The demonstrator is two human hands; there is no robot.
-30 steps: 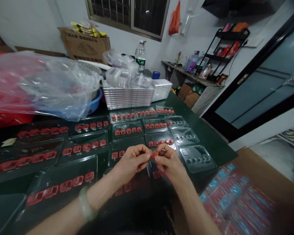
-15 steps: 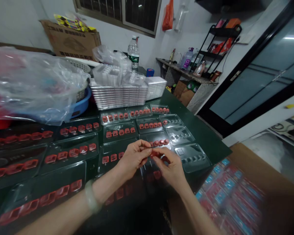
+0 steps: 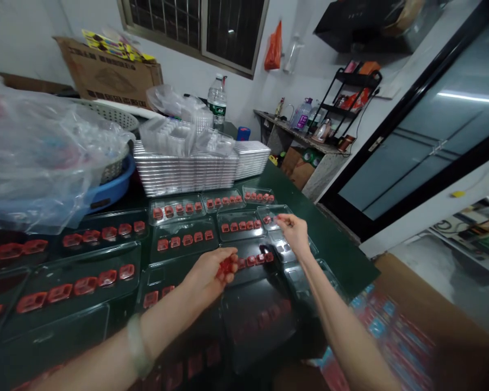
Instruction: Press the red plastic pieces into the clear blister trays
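My left hand [image 3: 212,274], with a pale bangle [image 3: 138,346] at the wrist, is curled around several small shiny red pieces [image 3: 227,266] above the trays. Farther out, my right hand [image 3: 294,231] pinches what looks like one more red piece at its fingertips, over a clear plastic tray [image 3: 284,209]. Beside those fingertips, a red piece [image 3: 267,220] sits in that tray's row of small hollows. Below it lies a second clear tray [image 3: 285,247], partly covered by my right hand and forearm. Other clear trays [image 3: 183,228] hold rows of red pieces.
Stacked clear trays [image 3: 183,176] stand at the back of the dark green table [image 3: 330,231]. A blue basin [image 3: 114,187] and a large clear plastic bag [image 3: 44,157] occupy the left. Packaged red-and-blue goods [image 3: 395,331] fill a cardboard box [image 3: 436,304] at the lower right.
My hands have come apart. The right one has moved away to the far right tray, while the left stays nearer with red pieces in it. The view has shifted slightly.
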